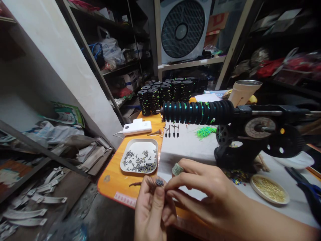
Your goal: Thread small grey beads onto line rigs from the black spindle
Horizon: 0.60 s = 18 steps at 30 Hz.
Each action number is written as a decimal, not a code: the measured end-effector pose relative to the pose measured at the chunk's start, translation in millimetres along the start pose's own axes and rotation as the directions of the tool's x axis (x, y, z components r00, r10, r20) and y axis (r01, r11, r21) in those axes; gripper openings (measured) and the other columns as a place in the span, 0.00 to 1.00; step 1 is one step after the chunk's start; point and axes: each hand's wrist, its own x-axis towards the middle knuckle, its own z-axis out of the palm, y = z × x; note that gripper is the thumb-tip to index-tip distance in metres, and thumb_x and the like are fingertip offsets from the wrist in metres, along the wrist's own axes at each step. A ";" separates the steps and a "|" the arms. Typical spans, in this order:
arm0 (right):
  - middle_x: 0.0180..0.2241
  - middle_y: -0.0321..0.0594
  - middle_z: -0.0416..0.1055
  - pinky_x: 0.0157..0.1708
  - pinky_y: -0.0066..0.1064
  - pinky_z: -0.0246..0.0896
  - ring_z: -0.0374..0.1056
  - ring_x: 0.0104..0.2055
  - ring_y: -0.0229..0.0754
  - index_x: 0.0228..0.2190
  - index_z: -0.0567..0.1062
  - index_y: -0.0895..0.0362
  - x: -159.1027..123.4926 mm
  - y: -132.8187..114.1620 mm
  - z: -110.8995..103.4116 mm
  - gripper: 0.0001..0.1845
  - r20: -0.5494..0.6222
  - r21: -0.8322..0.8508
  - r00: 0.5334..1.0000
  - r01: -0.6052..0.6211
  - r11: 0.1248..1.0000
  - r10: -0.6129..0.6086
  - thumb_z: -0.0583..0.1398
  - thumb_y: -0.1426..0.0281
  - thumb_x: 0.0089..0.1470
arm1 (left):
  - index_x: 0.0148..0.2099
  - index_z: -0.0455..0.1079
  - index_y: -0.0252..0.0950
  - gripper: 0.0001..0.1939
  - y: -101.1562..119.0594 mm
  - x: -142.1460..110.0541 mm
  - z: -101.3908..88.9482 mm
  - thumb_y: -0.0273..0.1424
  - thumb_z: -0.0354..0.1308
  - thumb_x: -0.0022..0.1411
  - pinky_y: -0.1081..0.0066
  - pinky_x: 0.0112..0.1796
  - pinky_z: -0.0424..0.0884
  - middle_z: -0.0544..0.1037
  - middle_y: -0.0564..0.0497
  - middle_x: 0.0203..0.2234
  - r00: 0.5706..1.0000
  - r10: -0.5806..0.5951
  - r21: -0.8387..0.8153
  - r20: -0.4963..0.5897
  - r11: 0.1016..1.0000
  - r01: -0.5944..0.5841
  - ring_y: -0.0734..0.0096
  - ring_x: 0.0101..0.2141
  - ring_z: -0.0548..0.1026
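Note:
Close to the table's front edge, my left hand (152, 209) is closed, its thumb pressing on the fingers. A small cluster of dark bluish bits (159, 182) shows at its fingertips; their exact kind is too small to tell. My right hand (203, 184) reaches in from the right, thumb and forefinger pinched together beside the left thumb. Whatever lies in that pinch is hidden or too tiny to make out. A greenish wrap (177, 169) covers one right fingertip. Just beyond the left hand sits a white tray (122, 164) with many small dark cylindrical pieces.
Behind the hands, a black machine (235, 144) carries a shaft of black spools (198, 112) with shiny thread. Green strands (206, 132) lie on white paper. A dish of gold bits (271, 189) and blue-black pliers (308, 190) are at right. Stacked black spools (165, 90) stand behind.

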 end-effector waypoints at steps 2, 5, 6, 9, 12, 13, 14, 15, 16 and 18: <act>0.28 0.38 0.65 0.25 0.25 0.55 0.60 0.28 0.35 0.31 0.74 0.60 -0.9 -0.3 3.2 0.03 0.019 -0.050 1.000 -0.009 0.999 0.010 0.60 0.78 0.53 | 0.34 0.67 0.37 0.15 -3.0 0.1 2.5 0.37 0.69 0.53 0.85 0.19 0.54 0.62 0.61 0.17 0.993 0.104 -0.007 -0.047 0.995 -0.104 0.87 0.16 0.53; 0.27 0.37 0.63 0.25 0.25 0.53 0.57 0.28 0.35 0.29 0.71 0.61 -0.6 -1.3 6.6 0.03 0.037 -0.127 0.999 0.008 0.992 -0.003 0.59 0.79 0.52 | 0.33 0.66 0.37 0.15 -7.9 0.8 3.9 0.36 0.69 0.53 0.83 0.19 0.55 0.67 0.58 0.24 0.961 0.257 -0.042 -0.098 0.964 -0.262 0.89 0.17 0.55; 0.27 0.36 0.63 0.25 0.25 0.53 0.57 0.27 0.35 0.28 0.71 0.61 -0.1 -1.9 6.9 0.03 0.034 -0.141 0.999 0.021 0.990 -0.016 0.60 0.78 0.52 | 0.32 0.65 0.36 0.14 -9.4 0.9 3.6 0.35 0.68 0.55 0.83 0.18 0.54 0.69 0.57 0.27 0.947 0.303 -0.052 -0.105 0.950 -0.309 0.90 0.16 0.55; 0.27 0.35 0.63 0.24 0.24 0.53 0.56 0.27 0.34 0.29 0.69 0.60 2.1 -4.2 5.6 0.04 0.024 -0.156 0.998 0.055 0.986 -0.052 0.59 0.80 0.53 | 0.30 0.63 0.36 0.13 -12.2 0.9 1.7 0.36 0.63 0.60 0.83 0.17 0.52 0.70 0.57 0.26 0.911 0.399 -0.075 -0.106 0.910 -0.408 0.89 0.15 0.55; 0.27 0.36 0.63 0.24 0.24 0.53 0.56 0.26 0.34 0.29 0.69 0.60 3.6 -7.0 3.3 0.05 0.045 -0.172 0.997 0.076 0.982 -0.069 0.58 0.80 0.55 | 0.27 0.61 0.36 0.16 -12.6 0.5 1.0 0.35 0.63 0.60 0.83 0.16 0.52 0.66 0.59 0.20 0.879 0.467 -0.120 -0.101 0.871 -0.476 0.87 0.15 0.56; 0.27 0.36 0.64 0.24 0.24 0.53 0.57 0.26 0.34 0.29 0.69 0.60 3.9 -7.9 2.7 0.05 0.054 -0.181 0.996 0.082 0.980 -0.073 0.58 0.79 0.56 | 0.27 0.61 0.36 0.16 -12.3 0.6 1.1 0.35 0.64 0.59 0.82 0.16 0.52 0.65 0.59 0.19 0.866 0.489 -0.136 -0.102 0.856 -0.499 0.86 0.15 0.56; 0.27 0.36 0.64 0.23 0.24 0.53 0.57 0.26 0.34 0.29 0.69 0.60 4.1 -9.0 2.0 0.04 0.060 -0.188 0.995 0.090 0.978 -0.080 0.59 0.78 0.57 | 0.27 0.62 0.36 0.15 -11.7 0.8 1.1 0.35 0.64 0.59 0.82 0.16 0.52 0.65 0.60 0.18 0.855 0.508 -0.148 -0.106 0.842 -0.519 0.86 0.15 0.56; 0.27 0.36 0.64 0.23 0.24 0.53 0.57 0.26 0.34 0.29 0.70 0.60 4.2 -10.1 1.4 0.04 0.063 -0.193 0.995 0.091 0.977 -0.080 0.59 0.77 0.57 | 0.28 0.63 0.37 0.14 -10.8 1.1 0.9 0.35 0.65 0.59 0.82 0.16 0.52 0.64 0.60 0.18 0.848 0.518 -0.159 -0.108 0.833 -0.530 0.85 0.15 0.56; 0.27 0.37 0.63 0.23 0.24 0.54 0.58 0.26 0.34 0.29 0.70 0.60 4.4 -11.4 0.6 0.05 0.069 -0.198 0.995 0.083 0.977 -0.071 0.59 0.76 0.58 | 0.29 0.65 0.37 0.13 -9.7 1.5 0.4 0.35 0.64 0.59 0.81 0.16 0.52 0.64 0.60 0.18 0.847 0.521 -0.166 -0.108 0.830 -0.532 0.85 0.15 0.57; 0.28 0.37 0.64 0.24 0.23 0.56 0.59 0.26 0.34 0.31 0.71 0.60 4.9 -13.9 -1.7 0.05 0.122 -0.203 0.991 0.072 0.977 -0.048 0.59 0.73 0.60 | 0.29 0.66 0.38 0.11 -6.9 2.0 -1.1 0.35 0.62 0.61 0.80 0.16 0.54 0.64 0.59 0.17 0.842 0.532 -0.162 -0.091 0.826 -0.540 0.83 0.15 0.57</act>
